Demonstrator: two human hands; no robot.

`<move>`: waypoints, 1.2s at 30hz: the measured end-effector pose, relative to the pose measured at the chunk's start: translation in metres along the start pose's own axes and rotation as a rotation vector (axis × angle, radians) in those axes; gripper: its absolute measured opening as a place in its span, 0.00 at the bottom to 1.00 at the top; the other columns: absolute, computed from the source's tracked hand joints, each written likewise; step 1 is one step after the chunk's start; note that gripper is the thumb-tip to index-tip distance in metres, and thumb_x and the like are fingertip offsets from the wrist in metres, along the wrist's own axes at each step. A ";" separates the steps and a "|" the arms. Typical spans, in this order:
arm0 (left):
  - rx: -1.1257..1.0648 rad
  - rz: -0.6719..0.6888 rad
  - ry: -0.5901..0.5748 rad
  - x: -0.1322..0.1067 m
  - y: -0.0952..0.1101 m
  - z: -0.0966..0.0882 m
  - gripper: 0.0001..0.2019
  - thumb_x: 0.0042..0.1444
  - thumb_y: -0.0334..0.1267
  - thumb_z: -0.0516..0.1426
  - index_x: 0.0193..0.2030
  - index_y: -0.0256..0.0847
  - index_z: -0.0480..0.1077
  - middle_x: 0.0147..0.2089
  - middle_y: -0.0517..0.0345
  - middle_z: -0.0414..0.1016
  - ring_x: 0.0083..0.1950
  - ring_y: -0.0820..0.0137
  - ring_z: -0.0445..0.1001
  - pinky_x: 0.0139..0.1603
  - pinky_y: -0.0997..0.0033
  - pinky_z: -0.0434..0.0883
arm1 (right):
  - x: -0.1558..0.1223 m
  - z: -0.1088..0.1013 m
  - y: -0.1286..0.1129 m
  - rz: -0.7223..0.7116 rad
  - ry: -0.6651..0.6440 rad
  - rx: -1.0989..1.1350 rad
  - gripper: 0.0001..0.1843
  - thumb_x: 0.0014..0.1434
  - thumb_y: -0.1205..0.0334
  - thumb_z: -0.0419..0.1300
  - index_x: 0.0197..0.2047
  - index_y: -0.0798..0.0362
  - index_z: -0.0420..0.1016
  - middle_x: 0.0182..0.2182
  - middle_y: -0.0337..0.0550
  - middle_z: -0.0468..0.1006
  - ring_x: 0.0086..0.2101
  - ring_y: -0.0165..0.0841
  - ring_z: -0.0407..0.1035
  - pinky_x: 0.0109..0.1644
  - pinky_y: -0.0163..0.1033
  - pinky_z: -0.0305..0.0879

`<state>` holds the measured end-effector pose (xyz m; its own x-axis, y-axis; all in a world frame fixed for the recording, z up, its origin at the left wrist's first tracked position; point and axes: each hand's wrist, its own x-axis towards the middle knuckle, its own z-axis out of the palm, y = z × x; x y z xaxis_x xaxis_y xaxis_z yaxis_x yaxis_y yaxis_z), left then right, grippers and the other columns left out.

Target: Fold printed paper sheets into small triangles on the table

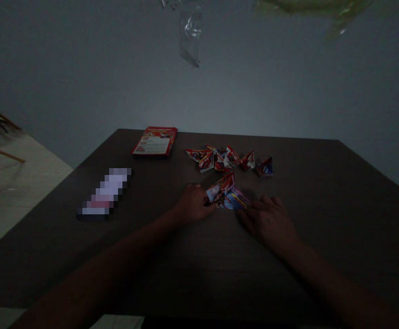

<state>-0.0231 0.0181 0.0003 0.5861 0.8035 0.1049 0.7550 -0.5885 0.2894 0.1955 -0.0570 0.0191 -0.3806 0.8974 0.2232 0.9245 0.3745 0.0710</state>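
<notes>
At centre: partly folded printed paper [236, 200], red section raised at left, blue-purple section low at right. At left edge of the paper: left hand [193, 203], fingers curled, touching the red section, tips partly hidden behind it. At lower right corner: right hand [271, 221], fingers bent, tips against the blue section. Finger gaps small on both; pinched or merely in contact: impossible to tell in dim light.

Just beyond the paper: cluster of folded pieces [232, 156], red, white and blue, crowding the space ahead of the fingers. Slightly apart at right end: dark red-and-blue piece [265, 167]. Farther back, left: stack of red-and-white sheets [154, 142]. Well left of the left hand: flat pixelated rectangle [107, 192], content unreadable.

Beneath everything: dark brown surface [192, 269], far edge near grey wall [220, 100]. Higher up: clear plastic bag [190, 34]; to its right, yellow-green film [316, 7], cut off by frame edge. Far left: pale floor [45, 183].
</notes>
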 end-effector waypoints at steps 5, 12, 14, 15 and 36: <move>-0.001 0.055 0.022 -0.002 -0.002 0.001 0.15 0.53 0.48 0.54 0.24 0.39 0.67 0.26 0.58 0.69 0.33 0.68 0.67 0.40 0.67 0.60 | 0.007 0.008 0.013 0.043 0.052 0.110 0.15 0.61 0.55 0.52 0.37 0.51 0.78 0.30 0.46 0.76 0.36 0.38 0.64 0.42 0.44 0.52; -0.038 0.115 0.042 -0.002 -0.004 0.002 0.14 0.55 0.47 0.54 0.27 0.38 0.68 0.29 0.58 0.70 0.35 0.69 0.68 0.40 0.68 0.59 | 0.020 0.021 0.014 0.101 -0.018 0.396 0.13 0.59 0.55 0.54 0.41 0.50 0.77 0.36 0.45 0.77 0.38 0.37 0.67 0.43 0.42 0.58; -0.050 0.136 0.042 -0.002 -0.004 0.002 0.14 0.55 0.46 0.54 0.27 0.38 0.68 0.30 0.58 0.71 0.36 0.69 0.68 0.40 0.69 0.59 | 0.024 0.022 0.013 0.143 -0.050 0.459 0.12 0.58 0.55 0.55 0.40 0.50 0.77 0.35 0.45 0.77 0.37 0.37 0.68 0.43 0.41 0.59; -0.050 0.145 0.041 -0.002 -0.004 0.002 0.14 0.56 0.46 0.54 0.28 0.38 0.68 0.30 0.58 0.71 0.36 0.69 0.68 0.40 0.69 0.59 | 0.026 0.023 0.012 0.170 -0.068 0.494 0.12 0.58 0.55 0.56 0.40 0.51 0.77 0.35 0.44 0.77 0.37 0.36 0.69 0.42 0.40 0.59; 0.015 0.146 0.073 0.004 0.010 0.004 0.18 0.61 0.47 0.47 0.31 0.39 0.72 0.27 0.56 0.69 0.32 0.69 0.67 0.35 0.69 0.59 | 0.037 0.027 0.007 0.272 -0.156 0.441 0.10 0.56 0.59 0.55 0.32 0.54 0.75 0.31 0.43 0.78 0.31 0.33 0.69 0.35 0.37 0.55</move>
<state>-0.0124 0.0149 -0.0006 0.6673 0.7133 0.2141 0.6679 -0.7004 0.2517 0.1871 -0.0154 0.0014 -0.1584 0.9870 0.0268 0.9069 0.1562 -0.3912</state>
